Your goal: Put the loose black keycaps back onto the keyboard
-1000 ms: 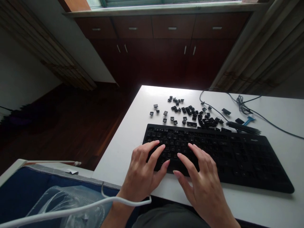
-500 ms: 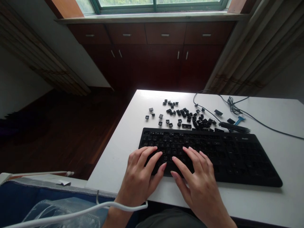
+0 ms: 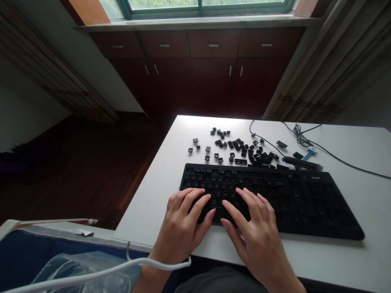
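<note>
A black keyboard (image 3: 305, 203) lies on the white table, some of its key positions on the right looking bare. My left hand (image 3: 183, 217) rests over its left part, fingers spread and fingertips on or just above the keys. Beside it, my right hand (image 3: 256, 224) reaches over the middle keys with its fingers apart. Neither hand grips anything. Both palms and thumbs sit near the keyboard's front edge and hide the lower keys. Behind the keyboard, loose black keycaps (image 3: 259, 158) are scattered in a pile and in small groups.
A black-bristled brush (image 3: 302, 163) and a blue-handled tool (image 3: 310, 153) lie behind the keyboard. A dark cable (image 3: 345, 159) runs across the white table (image 3: 146, 203). At lower left are a white cable (image 3: 100, 276) and a clear plastic bag (image 3: 70, 268) on blue fabric.
The whole view has shifted very slightly. Both hands stay over the same keys, and the keycaps have not moved on the table.
</note>
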Demonstrator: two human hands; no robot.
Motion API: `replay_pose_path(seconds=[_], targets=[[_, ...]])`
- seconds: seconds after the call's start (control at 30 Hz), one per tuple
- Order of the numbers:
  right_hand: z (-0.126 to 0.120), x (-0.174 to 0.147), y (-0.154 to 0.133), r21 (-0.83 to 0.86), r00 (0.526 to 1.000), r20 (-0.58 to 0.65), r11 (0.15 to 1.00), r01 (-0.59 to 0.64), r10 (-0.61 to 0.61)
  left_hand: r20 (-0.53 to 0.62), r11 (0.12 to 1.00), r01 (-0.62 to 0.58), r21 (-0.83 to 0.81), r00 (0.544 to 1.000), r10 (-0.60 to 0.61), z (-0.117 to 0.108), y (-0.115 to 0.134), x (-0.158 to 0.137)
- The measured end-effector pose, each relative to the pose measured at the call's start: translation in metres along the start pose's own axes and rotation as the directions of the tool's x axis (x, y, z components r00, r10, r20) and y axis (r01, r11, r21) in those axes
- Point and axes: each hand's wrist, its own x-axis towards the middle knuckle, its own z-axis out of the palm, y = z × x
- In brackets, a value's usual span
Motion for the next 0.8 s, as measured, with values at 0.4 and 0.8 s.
replay_pose_path(seconds=[0.4,0.8], targets=[[0.000,0.001,0.000,0.006,1.000,0.001,1.000,-0.006,0.006,0.008,1.000,0.003,0.003,1.000,-0.003,0.001,-0.001,-0.001],[0.002,-0.004,0.007,-0.041,0.998,0.028,0.997,0.065,-0.063,-0.002,0.997,0.073,0.006,0.997,-0.073,-0.012,-0.012,0.012]])
